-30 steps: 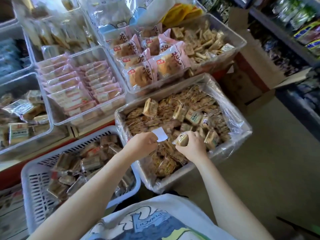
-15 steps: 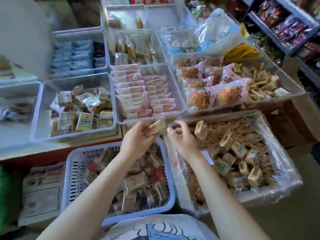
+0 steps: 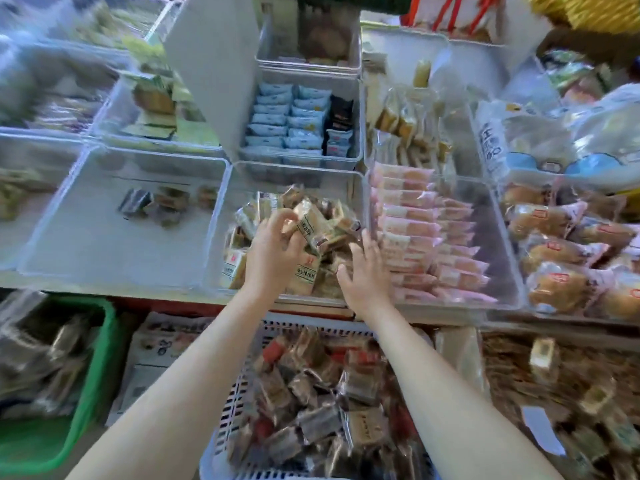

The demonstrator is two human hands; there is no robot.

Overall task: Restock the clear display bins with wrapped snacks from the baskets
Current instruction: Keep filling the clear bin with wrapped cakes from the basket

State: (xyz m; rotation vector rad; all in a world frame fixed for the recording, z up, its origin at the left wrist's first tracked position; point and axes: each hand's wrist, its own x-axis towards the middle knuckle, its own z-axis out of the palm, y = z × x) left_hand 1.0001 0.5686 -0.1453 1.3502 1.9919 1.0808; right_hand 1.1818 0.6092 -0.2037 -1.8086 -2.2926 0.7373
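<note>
My left hand [image 3: 273,247] holds a tan wrapped snack [image 3: 311,226] over the middle clear display bin [image 3: 221,216], which is part full of the same wrapped snacks. My right hand [image 3: 363,271] is beside it with fingers spread and straight, touching the snacks at the bin's right side. Below my arms sits a white slotted basket [image 3: 239,386] full of brown and red wrapped snacks. At the lower right lies a plastic-lined box [image 3: 460,358] of small tan snacks.
A nearly bare clear bin [image 3: 86,220] stands to the left with a few packets. Pink packets fill the bin [image 3: 498,244] to the right. A green basket [image 3: 100,358] sits at the lower left. More bins stand behind, with blue packets [image 3: 287,123].
Both hands have risen from the plastic-lined box and white basket up to the middle clear bin. The left hand carried a snack there. The view has tilted up and left.
</note>
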